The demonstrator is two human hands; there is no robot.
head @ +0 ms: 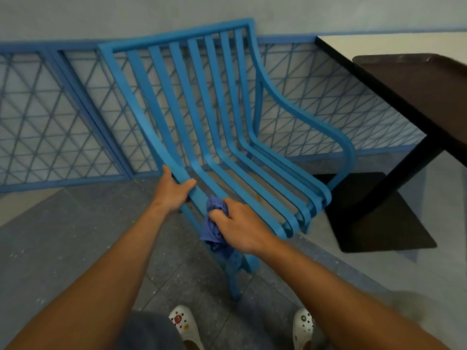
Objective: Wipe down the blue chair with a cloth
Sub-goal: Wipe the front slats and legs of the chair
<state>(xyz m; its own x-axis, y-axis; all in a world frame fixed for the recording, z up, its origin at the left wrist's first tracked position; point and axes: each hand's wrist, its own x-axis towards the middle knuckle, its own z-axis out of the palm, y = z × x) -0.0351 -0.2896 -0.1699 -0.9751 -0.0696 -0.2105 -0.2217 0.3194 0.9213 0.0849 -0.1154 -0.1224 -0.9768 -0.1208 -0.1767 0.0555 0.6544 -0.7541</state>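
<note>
Chair (pixel 214 117) tilted, back leaning twd mesh fence (pixel 50 109). L hand (pixel 174 190) grip wrapped round near side rail. R hand (pixel 240 223) grip clenched on bunched cloth (pixel 213 223), pressed to front of near rail/seat slat. Surface (pixel 417 102) w/ dark tray (pixel 417 79) close on right, its black base (pixel 379 213) just beside chair front. White clogs (pixel 184 324) on tiled floor below.

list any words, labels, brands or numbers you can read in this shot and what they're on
No readable text in this view.
The right white clog has a dark round charm with a mark that may be a letter; too small to tell.
The left white clog has red and yellow charms, no legible writing.
The blue chair, cloth and dark tray show no labels.
</note>
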